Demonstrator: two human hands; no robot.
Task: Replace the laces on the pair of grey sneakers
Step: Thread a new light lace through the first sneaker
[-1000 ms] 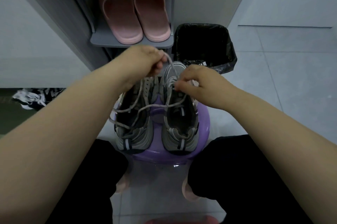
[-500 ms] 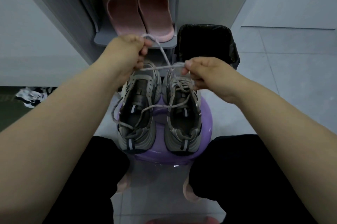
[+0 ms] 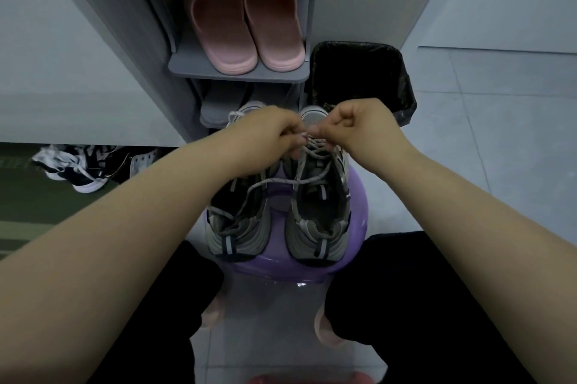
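Grey sneakers [image 3: 315, 227] sit side by side on a purple stool [image 3: 356, 196] between the knees, heels toward me. My left hand [image 3: 268, 130] and right hand [image 3: 359, 124] both pinch the loose lace [image 3: 281, 180] up by the toes, which they hide. Just behind are a grey shoe rack [image 3: 237, 74] with pink slippers [image 3: 243, 27] and a black-lined bin [image 3: 359, 77]. Dark sneakers [image 3: 78, 168] lie on a green mat [image 3: 31, 205] off left. Pale tiled floor [image 3: 499, 133] all round.

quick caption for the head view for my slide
Left hand and right hand pinch a grey lace above the grey sneakers on a purple stool.
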